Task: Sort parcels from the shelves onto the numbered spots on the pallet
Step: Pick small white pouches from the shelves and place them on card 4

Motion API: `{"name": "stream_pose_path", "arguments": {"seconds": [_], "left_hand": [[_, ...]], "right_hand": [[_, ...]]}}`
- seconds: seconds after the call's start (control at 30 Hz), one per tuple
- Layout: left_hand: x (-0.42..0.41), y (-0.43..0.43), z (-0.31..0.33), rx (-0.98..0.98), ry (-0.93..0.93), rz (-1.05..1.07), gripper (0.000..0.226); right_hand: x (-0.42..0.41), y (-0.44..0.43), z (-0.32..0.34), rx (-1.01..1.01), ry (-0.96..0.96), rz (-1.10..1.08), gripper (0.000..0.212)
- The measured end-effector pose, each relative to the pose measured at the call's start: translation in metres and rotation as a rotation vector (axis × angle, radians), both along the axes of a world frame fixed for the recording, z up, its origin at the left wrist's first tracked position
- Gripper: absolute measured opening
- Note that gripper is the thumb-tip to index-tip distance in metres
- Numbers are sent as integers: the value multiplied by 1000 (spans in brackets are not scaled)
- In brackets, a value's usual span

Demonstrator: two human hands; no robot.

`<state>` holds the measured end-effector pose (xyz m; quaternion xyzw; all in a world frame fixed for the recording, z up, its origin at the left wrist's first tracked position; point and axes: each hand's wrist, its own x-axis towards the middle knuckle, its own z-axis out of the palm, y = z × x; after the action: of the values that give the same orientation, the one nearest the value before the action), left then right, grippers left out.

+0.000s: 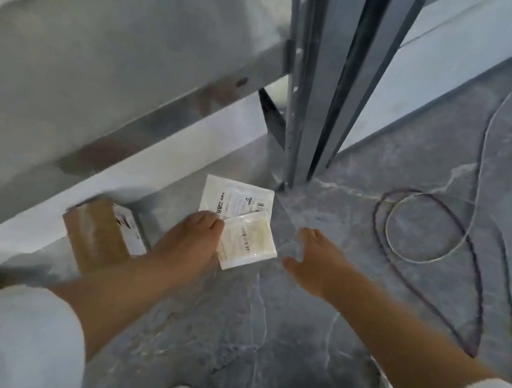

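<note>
Picking from the shelves (102,47), we judge: our left hand (195,241) pinches two flat parcels (243,219) by their edges, one white mailer (233,198) and one smaller pouch (249,244), over the floor (330,309) by the shelf post (300,99). Right hand (311,258) empty, fingers loosely spread. One brown box (97,234) on the low shelf board (17,240). Next: read labels, find the pallet, unseen.

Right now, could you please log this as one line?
left hand: pinches two white parcels | right hand: open, empty | brown box: on shelf
</note>
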<state>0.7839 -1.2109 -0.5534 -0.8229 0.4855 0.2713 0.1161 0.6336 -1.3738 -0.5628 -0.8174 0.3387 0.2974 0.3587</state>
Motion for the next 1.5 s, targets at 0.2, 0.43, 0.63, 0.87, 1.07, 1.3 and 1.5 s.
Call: {"name": "stream_pose_path", "arguments": {"seconds": [0.2, 0.43, 0.63, 0.87, 1.07, 1.3, 1.5], "left_hand": [[32, -50, -82, -224, -141, -75, 46], [56, -60, -126, -11, -170, -99, 87], [31, -34, -122, -59, 14, 266, 51], [3, -7, -47, -185, 306, 657, 16], [-24, 0, 78, -247, 460, 935, 21], [-85, -11, 244, -252, 587, 870, 31], [-121, -21, 393, -471, 522, 777, 38]], "right_hand": [[42, 18, -115, -38, 30, 61, 67], [74, 36, -168, 146, -45, -349, 45], [73, 49, -156, 261, -153, -585, 15], [37, 57, -84, 196, -108, -712, 68], [-9, 39, 54, 665, -60, -790, 29], [-70, 22, 245, 568, -95, -748, 26], [-100, -4, 400, 432, -281, -728, 24]]}}
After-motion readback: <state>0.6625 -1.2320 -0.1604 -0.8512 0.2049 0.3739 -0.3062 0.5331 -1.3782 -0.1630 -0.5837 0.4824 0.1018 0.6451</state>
